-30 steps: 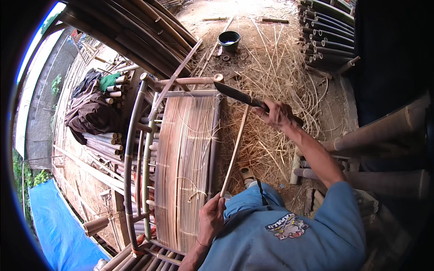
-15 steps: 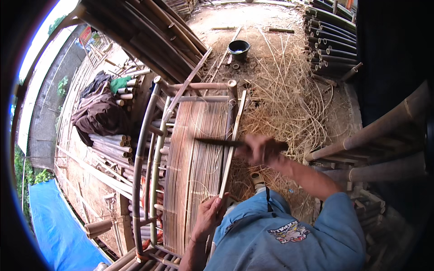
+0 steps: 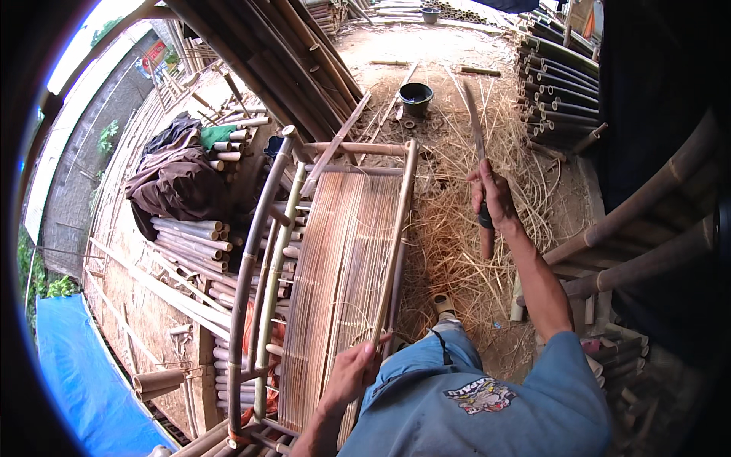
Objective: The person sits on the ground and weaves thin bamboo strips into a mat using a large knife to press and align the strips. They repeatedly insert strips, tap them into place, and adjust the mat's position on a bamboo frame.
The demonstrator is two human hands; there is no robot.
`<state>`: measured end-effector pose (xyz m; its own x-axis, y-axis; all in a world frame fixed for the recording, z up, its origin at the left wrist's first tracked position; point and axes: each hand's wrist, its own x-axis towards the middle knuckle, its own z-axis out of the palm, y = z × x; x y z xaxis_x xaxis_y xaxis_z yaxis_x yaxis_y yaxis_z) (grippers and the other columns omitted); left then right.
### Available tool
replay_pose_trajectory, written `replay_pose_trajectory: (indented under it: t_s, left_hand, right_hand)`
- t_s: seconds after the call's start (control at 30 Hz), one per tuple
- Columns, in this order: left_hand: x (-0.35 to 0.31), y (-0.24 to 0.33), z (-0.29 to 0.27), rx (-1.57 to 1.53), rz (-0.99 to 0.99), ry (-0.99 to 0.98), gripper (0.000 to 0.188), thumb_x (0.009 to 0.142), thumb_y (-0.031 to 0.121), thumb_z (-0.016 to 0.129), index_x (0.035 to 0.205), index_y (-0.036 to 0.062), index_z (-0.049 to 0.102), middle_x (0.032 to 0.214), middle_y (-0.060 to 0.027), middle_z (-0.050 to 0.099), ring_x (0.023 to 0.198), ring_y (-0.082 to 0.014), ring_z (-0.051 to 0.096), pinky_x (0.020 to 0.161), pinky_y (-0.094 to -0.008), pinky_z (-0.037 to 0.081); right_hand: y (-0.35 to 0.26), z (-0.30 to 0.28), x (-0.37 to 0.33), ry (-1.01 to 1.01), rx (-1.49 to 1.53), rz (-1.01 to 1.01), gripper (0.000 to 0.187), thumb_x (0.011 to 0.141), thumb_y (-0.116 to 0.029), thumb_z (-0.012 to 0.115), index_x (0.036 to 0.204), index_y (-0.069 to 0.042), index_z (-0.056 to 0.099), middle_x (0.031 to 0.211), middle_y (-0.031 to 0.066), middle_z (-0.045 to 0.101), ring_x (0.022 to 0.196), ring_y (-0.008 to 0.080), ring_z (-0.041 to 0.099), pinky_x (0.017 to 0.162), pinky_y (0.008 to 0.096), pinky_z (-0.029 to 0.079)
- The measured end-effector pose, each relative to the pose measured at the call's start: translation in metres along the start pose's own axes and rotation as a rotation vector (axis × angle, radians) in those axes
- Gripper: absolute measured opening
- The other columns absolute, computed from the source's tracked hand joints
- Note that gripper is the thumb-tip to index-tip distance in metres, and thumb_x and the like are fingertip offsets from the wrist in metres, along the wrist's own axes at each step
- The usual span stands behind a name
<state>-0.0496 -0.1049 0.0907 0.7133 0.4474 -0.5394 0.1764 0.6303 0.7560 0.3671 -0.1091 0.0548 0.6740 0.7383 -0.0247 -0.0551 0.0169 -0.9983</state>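
One bamboo frame (image 3: 335, 282) with a slatted panel lies lengthwise away from the person, just left of both hands. One thin bamboo strip (image 3: 394, 244) runs along its right edge, long axis pointing away; its near end is gripped in the closed fingers of the left hand (image 3: 352, 373), which is the nearer hand. One long knife (image 3: 475, 129) stands blade-up in the closed right hand (image 3: 493, 199), raised right of the strip and apart from it; one dark bowl (image 3: 416, 96) sits beyond.
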Motion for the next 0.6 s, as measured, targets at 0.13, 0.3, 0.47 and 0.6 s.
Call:
replay_pose_trajectory:
  t_s: [0.13,0.3,0.47,0.6]
  left_hand:
    - [0.038,0.005,-0.017,0.096,0.117,0.022,0.044,0.097,0.034,0.057,0.122,-0.0014,0.061,0.065,0.0050,0.046,0.055,-0.0049,0.042,0.051,-0.0211,0.036]
    - [0.069,0.005,-0.022,0.496,0.201,0.248,0.031,0.093,0.030,0.064,0.106,0.0017,0.068,0.069,-0.0007,0.057,0.059,-0.0071,0.054,0.053,-0.0231,0.046]
    - [0.085,0.005,-0.038,0.505,0.262,0.343,0.029,0.090,0.024,0.067,0.102,-0.0019,0.067,0.079,-0.0117,0.062,0.069,-0.0158,0.058,0.064,-0.0289,0.046]
    - [0.100,0.023,-0.059,0.375,0.382,0.551,0.020,0.090,0.016,0.067,0.100,-0.0018,0.067,0.077,-0.0071,0.061,0.065,-0.0120,0.057,0.058,-0.0257,0.045]
  right_hand:
    - [-0.033,0.053,-0.018,-0.157,0.282,-0.027,0.058,0.089,-0.049,0.064,0.112,0.003,0.057,0.058,-0.0031,0.050,0.046,0.0066,0.051,0.043,0.0232,0.046]
    - [-0.059,0.084,0.002,-0.145,0.167,-0.105,0.050,0.088,-0.042,0.067,0.111,0.002,0.060,0.058,-0.0022,0.048,0.046,0.0069,0.049,0.043,0.0222,0.043]
    - [-0.064,0.117,0.065,-0.084,-0.187,-0.288,0.027,0.094,-0.030,0.062,0.082,-0.006,0.066,0.061,-0.0017,0.057,0.048,0.0065,0.051,0.043,0.0244,0.041]
    - [-0.019,0.135,0.112,-0.149,-0.341,-0.316,0.027,0.095,-0.024,0.055,0.077,-0.005,0.063,0.058,-0.0017,0.052,0.049,0.0072,0.049,0.046,0.0261,0.038]
